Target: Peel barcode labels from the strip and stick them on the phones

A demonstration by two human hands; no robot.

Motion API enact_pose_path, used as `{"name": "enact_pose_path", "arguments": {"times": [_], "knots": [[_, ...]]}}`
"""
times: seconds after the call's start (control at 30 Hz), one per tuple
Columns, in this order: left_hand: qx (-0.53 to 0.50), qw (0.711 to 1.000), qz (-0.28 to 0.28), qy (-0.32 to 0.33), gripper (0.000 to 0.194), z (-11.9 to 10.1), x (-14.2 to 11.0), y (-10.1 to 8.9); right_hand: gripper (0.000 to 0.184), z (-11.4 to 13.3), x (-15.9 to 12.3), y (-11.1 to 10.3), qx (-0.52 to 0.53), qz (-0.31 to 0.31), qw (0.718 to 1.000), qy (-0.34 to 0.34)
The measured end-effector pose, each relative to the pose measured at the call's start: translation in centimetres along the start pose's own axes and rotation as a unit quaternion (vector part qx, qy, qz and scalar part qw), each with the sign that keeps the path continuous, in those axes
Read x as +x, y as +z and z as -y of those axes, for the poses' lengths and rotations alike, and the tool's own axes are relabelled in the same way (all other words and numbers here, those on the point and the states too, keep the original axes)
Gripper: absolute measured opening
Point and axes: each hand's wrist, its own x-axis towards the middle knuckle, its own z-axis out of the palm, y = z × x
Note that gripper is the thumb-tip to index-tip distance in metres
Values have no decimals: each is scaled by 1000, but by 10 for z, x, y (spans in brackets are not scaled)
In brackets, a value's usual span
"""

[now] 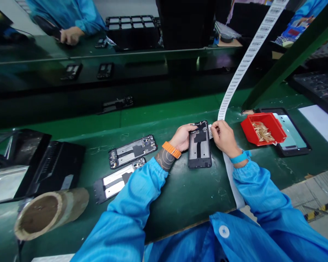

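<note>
Right now the left hand [182, 137] has hold of an open phone frame [199, 147] by its upper left edge. Its thumb lies over the edge onto the circuit parts, while the other fingers close in from the side, partly hidden, so the grip is narrow, only as wide as the frame is thick. The frame lies between the two hands, its long body reaching from those fingers toward the wearer.

Just beyond the frame's right edge, the right hand [223, 136] is curled, thumb and forefinger drawn together on a small white slip [210, 131] that sticks out toward the frame. Whether the slip touches the frame, I cannot tell. A barcode label strip [244, 67] comes down from above to these fingers, and pale backing paper [233, 182] runs from below them to the table edge.

Left of the left fingers, well apart from them, lie an upper spare frame [133, 151] and a lower spare frame [114, 182], the latter partly covered by the sleeve. Right of the right fingers stands a red bin [250, 131] of small tan pieces [262, 131]. Far ahead and left of both hands, a co-worker's hand [71, 35] rests near the opposite bench.
</note>
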Motion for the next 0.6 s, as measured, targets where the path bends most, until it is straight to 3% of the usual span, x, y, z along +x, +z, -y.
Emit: {"name": "enact_pose_path", "arguments": {"times": [0.2,0.37,0.6], "knots": [[-6,999,-48,23,9,1,3,3,12,5,0,-3,24,-22,999,-4],[-2,990,-108,90,10,3,5,6,12,10,-1,-5,22,-54,998,-14],[19,991,-99,89,10,8,8,3,10,10,-4,-2,55,-40,998,10]]}}
